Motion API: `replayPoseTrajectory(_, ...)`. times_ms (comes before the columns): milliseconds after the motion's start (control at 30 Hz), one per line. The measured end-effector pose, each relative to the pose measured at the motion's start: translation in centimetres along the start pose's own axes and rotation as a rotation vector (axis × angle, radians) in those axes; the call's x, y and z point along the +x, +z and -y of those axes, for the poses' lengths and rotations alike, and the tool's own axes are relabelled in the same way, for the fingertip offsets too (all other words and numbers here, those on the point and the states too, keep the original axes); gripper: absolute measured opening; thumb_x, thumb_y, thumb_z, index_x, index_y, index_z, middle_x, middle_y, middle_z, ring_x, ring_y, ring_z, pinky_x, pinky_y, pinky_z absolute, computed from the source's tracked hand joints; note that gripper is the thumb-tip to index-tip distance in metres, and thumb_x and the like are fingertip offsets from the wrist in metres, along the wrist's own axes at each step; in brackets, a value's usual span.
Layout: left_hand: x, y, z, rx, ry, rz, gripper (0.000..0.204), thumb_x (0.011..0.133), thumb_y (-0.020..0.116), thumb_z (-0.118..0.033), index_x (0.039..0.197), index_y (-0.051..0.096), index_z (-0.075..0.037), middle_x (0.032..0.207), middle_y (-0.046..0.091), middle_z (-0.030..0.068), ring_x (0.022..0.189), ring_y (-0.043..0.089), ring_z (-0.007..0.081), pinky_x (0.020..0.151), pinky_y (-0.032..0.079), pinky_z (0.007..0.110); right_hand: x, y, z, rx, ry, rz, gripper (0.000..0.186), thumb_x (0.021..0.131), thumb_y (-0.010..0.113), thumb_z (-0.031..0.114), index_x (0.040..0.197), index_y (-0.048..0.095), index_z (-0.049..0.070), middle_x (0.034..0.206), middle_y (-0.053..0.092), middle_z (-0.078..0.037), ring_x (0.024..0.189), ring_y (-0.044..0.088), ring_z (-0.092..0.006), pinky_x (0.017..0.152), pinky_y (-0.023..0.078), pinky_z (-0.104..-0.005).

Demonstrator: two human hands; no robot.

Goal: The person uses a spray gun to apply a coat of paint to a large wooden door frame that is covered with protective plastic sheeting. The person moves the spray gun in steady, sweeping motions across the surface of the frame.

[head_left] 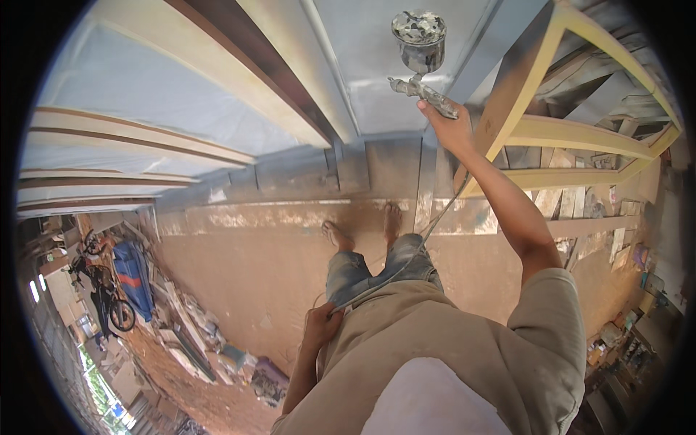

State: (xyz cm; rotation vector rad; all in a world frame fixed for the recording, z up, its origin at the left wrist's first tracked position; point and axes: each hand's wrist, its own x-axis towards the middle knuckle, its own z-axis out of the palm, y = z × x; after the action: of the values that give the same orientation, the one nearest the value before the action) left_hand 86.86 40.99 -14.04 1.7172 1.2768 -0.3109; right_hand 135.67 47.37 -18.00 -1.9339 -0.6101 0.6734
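We're seeing a brown, dusty floor (243, 272) carrying two bare feet (337, 237) near the middle. At left we're logging a black motorbike (109, 301) standing beside a blue, red-striped bundle (133, 281), loose boards (187, 355) lying nearby. At right, small clutter (609, 337) is sitting, too blurry to name.

From head height, we look steeply down and ahead through one wide fisheye view, near the shirt (449, 326) and farther from the bare feet (392, 222), both hands (451, 132) within it, pale panels (181, 83) slanting toward its dark round rim.
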Motion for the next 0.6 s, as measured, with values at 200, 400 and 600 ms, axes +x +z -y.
replayPoseTrajectory(200,1.0,-0.9,-0.3,-0.076,0.178,-0.117,0.021,0.087,0.071,-0.021,0.081,0.067,-0.001,0.06,0.059,0.0182,0.051,0.059,0.0233,0.053,0.045,0.038,-2.5,-5.8,12.0,0.017,-0.184,-0.071,0.049,0.089,0.075,0.048,0.102,0.073,0.001,0.069,0.056,0.003,0.066,0.048,-0.0084,0.062,0.043,-0.0277)
replayPoseTrajectory(400,1.8,-2.1,0.0,-0.206,0.303,-0.203,0.023,0.09,0.071,-0.021,0.079,0.065,-0.001,0.057,0.054,0.011,0.054,0.049,0.0117,0.052,0.042,0.034,-5.0,-10.4,23.3,0.01,-0.416,-0.195,0.048,0.088,0.075,0.05,0.095,0.071,0.002,0.066,0.052,0.003,0.064,0.047,-0.0086,0.06,0.042,-0.0285)
replayPoseTrajectory(600,2.3,-4.3,-0.3,-0.158,0.355,-0.256,0.023,0.092,0.069,-0.024,0.083,0.068,-0.003,0.061,0.059,0.0108,0.057,0.053,0.0114,0.053,0.043,0.034,-8.6,-13.1,34.0,-0.009,-0.643,-0.412,0.05,0.09,0.071,0.054,0.07,0.057,0.01,0.061,0.046,0.006,0.059,0.04,-0.0059,0.054,0.033,-0.0254)
